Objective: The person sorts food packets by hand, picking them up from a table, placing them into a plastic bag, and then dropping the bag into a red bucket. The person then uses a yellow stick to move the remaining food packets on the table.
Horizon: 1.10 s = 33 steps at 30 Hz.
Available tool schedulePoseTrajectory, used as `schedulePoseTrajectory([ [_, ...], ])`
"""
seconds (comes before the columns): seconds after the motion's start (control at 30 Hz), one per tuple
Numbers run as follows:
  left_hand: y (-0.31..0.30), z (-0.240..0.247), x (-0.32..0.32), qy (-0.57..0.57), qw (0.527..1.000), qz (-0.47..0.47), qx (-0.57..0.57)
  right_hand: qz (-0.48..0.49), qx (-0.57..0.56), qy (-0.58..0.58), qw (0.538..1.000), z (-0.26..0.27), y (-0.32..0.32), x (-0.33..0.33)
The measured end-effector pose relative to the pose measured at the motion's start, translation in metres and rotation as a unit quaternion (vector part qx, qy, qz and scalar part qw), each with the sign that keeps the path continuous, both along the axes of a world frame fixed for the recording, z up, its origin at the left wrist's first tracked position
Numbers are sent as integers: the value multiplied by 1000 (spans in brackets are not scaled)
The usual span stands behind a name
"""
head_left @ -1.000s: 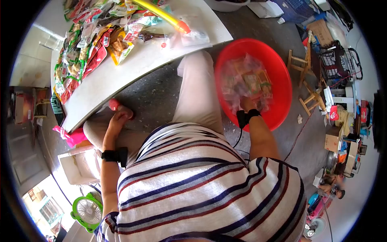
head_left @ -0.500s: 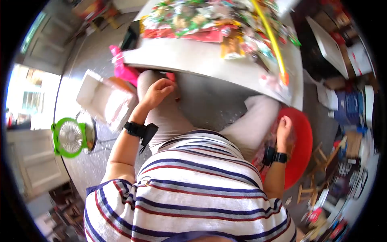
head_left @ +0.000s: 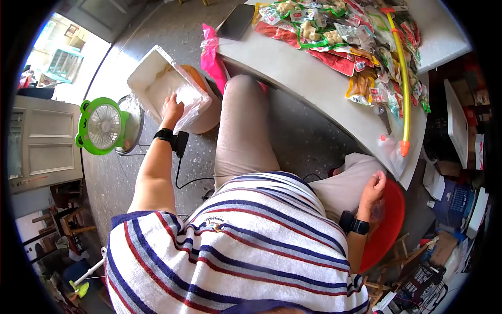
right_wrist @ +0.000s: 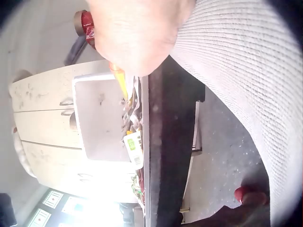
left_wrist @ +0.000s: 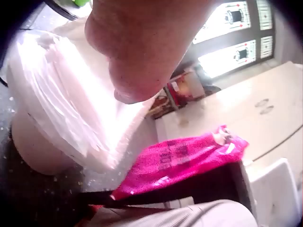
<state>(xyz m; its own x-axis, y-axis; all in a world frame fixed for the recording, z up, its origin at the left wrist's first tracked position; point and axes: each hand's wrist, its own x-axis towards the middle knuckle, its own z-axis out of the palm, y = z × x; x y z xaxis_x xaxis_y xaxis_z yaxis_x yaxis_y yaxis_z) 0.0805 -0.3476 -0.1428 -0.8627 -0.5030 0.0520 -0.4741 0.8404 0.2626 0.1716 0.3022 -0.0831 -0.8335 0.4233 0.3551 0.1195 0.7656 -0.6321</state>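
Note:
My left hand (head_left: 172, 111) reaches over a white foam box (head_left: 148, 78) on my left, its fingers at the clear plastic lining (head_left: 191, 107) that spills over the rim. In the left wrist view the same hand (left_wrist: 142, 52) hangs above the bright plastic lining (left_wrist: 61, 90), with the fingertips partly out of sight. My right hand (head_left: 374, 189) is raised beside my right knee, near the red tub (head_left: 389, 225), its fingers loosely curled around nothing. The right wrist view shows that hand (right_wrist: 139, 35) close to the table edge. The sleeve and arm hide much of the tub.
A white table (head_left: 308, 78) holds a pile of packaged snacks (head_left: 334, 39) and a long yellow tube (head_left: 402, 83). At its left corner hang a pink bag (head_left: 213, 57) and a dark flat object (head_left: 236, 22). A green fan (head_left: 103, 125) stands left of the foam box.
My right hand has come up out of the red tub, where it was among the packets. My left hand has moved from over my left knee out to the foam box. The view has turned left.

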Motion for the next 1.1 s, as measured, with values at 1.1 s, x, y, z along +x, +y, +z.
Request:
schedulePoseTrajectory([
  [1.1, -18, 24, -10, -127, 987, 101, -6, 17, 120, -8, 993, 7, -4, -4],
])
